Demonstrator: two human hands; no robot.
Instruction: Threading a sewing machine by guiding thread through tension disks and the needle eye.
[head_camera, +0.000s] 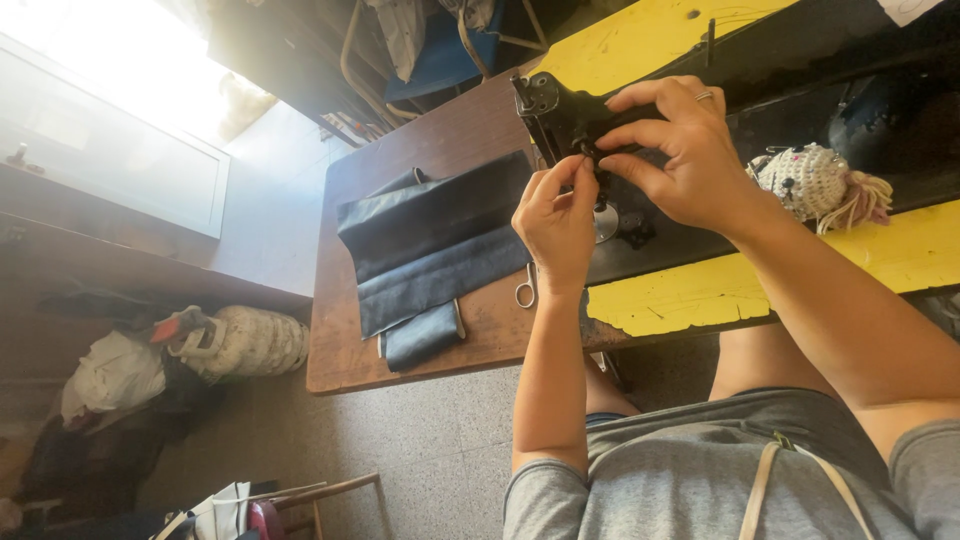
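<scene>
Left hand (556, 225) pinching fingertips at the needle area, held item too small to tell | right hand (678, 150) curling around black metal sewing-machine head (560, 112), fingers meeting the left's | machine sitting on brown wooden table (400, 340) | folded dark leather pieces (430, 245) lying just left | small metal scissors (526, 290) resting beneath left wrist.

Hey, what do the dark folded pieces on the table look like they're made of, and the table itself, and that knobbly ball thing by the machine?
Dark folded pieces: probably leather or faux leather, going by the smooth, faintly sheened surface and stiff folds. Table: wood, brown, worn and matte, with visible grain; a section is painted yellow and chipped. Knobbly ball: looks like crocheted yarn, cream with a tassel, likely a pincushion.
</scene>
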